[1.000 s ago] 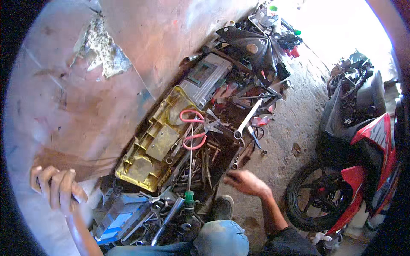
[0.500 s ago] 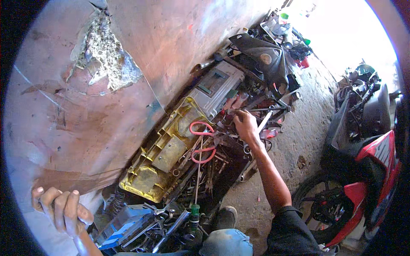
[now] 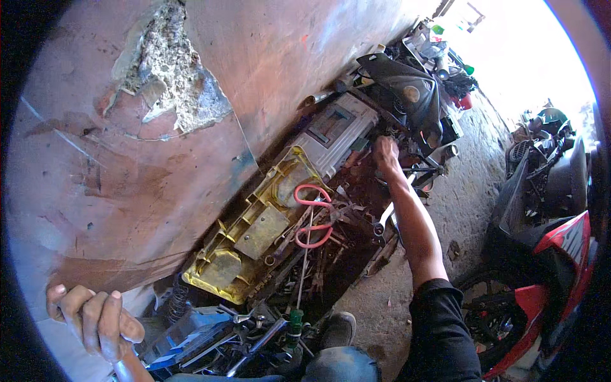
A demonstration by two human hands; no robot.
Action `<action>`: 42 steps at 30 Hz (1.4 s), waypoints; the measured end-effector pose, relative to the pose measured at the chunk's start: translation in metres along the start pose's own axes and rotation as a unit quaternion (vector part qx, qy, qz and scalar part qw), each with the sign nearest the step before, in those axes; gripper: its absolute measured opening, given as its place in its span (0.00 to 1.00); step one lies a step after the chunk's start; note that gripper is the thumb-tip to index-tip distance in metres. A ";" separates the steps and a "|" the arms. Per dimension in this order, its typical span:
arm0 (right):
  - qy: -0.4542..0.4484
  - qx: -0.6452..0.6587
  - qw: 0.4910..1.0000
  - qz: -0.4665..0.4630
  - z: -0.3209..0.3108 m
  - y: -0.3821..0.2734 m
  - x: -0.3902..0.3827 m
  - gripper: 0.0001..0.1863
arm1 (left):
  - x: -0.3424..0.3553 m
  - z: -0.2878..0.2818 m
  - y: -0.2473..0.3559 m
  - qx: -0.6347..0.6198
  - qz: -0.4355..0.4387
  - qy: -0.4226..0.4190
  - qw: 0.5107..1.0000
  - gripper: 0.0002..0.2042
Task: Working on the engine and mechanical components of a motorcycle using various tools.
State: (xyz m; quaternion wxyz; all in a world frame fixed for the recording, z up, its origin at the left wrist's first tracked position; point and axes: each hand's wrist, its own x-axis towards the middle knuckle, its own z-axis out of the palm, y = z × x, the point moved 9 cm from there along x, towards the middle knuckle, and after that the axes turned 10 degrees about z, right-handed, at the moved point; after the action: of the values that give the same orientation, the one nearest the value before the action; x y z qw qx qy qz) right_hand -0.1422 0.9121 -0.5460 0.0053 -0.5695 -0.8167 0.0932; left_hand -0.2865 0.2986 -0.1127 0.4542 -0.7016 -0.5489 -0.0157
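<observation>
My right hand (image 3: 386,156) reaches into a heap of tools and parts beside a grey plastic housing (image 3: 337,130). Its fingers curl downward, and whatever they grip is hidden. At the lower left, near the wall, my left hand (image 3: 95,321) is raised with its fingers bent in together. Nothing shows in it. Between the hands lies a yellow plastic tray (image 3: 261,230) with raised ribs. Scissors with red loop handles (image 3: 314,235) rest beside it. A long-shafted screwdriver with a green handle (image 3: 294,323) stands near my knee.
A blue case (image 3: 184,332) and several spanners (image 3: 258,347) lie low in front. Black body panels (image 3: 407,92) are piled at the far end. A red and black motorcycle (image 3: 534,299) stands on the right. The wall (image 3: 127,210) with broken plaster rises on the left.
My right hand has moved farther away and slightly right, deeper into the heap beside the grey housing. My left hand stays bent in the same place. The view has shifted slightly.
</observation>
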 end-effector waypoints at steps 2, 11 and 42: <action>-0.015 -0.016 0.999 -0.047 0.025 -0.017 0.014 0.11 | 0.001 -0.002 -0.001 -0.001 -0.013 -0.039 0.999 0.09; 0.009 0.020 0.984 0.176 0.048 0.016 0.030 0.27 | 0.004 0.005 -0.001 -0.026 -0.038 -0.061 0.997 0.09; 0.008 -0.115 0.989 0.094 0.026 0.069 0.056 0.14 | -0.005 0.008 -0.003 -0.025 -0.041 -0.008 0.999 0.08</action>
State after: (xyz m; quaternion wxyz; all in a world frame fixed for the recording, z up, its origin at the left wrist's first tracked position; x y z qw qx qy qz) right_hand -0.1007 0.9838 -0.5877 -0.0620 -0.6411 -0.7649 -0.0055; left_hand -0.2949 0.3003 -0.1183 0.4313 -0.6894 -0.5804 -0.0427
